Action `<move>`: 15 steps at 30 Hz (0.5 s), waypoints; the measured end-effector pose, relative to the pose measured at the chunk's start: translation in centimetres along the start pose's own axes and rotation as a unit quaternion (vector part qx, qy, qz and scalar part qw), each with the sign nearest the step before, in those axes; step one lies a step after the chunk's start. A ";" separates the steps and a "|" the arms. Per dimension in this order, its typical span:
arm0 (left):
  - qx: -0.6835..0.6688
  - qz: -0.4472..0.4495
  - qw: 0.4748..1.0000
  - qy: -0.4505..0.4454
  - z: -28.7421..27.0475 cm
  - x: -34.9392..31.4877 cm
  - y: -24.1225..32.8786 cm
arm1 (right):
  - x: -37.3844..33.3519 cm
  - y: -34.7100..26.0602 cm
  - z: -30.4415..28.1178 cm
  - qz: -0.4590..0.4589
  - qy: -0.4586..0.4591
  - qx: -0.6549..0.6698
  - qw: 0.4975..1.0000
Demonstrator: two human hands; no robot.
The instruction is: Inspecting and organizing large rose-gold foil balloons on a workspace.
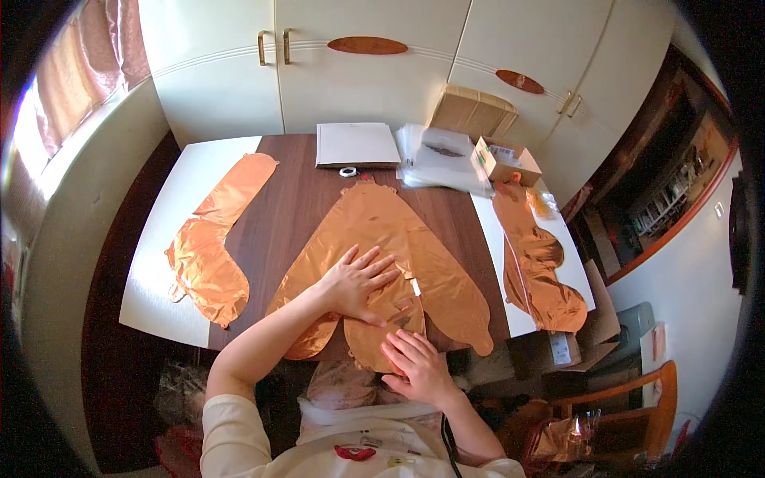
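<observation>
A large copper-coloured foil balloon (374, 215), uninflated and shaped like a broad letter A, lies flat across the middle of the brown table. On its centre rests my left hand (360, 285), palm down with fingers spread. Lower down, by the table's near edge, my right hand (418, 368) lies on the balloon's folded middle flap (368, 338), fingers stretched out and thumb apart. A small silvery white patch (415, 287) shows on the foil between the two hands. Whatever lies under my palms is hidden.
Flat copper foil balloons lie to the left (211, 239) and right (538, 259). Along the back are a white stack of boards (357, 145), a tape roll (347, 172), clear plastic bags (438, 159) and a small open carton (510, 165). A wooden chair (665, 406) stands at lower right.
</observation>
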State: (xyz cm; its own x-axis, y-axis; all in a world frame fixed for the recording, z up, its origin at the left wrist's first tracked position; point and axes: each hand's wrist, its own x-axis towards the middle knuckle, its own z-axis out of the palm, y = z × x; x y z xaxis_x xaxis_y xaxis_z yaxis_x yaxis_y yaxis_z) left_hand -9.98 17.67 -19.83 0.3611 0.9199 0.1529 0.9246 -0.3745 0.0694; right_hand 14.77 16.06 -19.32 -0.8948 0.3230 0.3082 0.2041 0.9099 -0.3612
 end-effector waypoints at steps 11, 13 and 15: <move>0.007 -0.002 1.000 0.008 0.3 -0.1 0.1 | 1.0 6.7 -1.2 0.024 0.117 -0.039 0.992; 0.012 -0.003 1.000 0.006 0.2 -0.3 0.0 | 1.1 7.0 -1.3 0.015 0.095 -0.057 0.994; 0.015 0.003 1.000 0.005 0.1 -0.3 0.0 | 1.1 7.1 -1.3 0.022 0.089 -0.043 0.995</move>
State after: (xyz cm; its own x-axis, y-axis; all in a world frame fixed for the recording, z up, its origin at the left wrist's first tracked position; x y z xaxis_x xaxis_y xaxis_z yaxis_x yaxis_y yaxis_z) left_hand -10.04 17.41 -20.00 0.3659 0.9164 0.1622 0.9255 -0.3766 0.0396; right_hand 15.72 23.25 -20.39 -0.8008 0.3978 0.4477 0.2819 0.9099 -0.3042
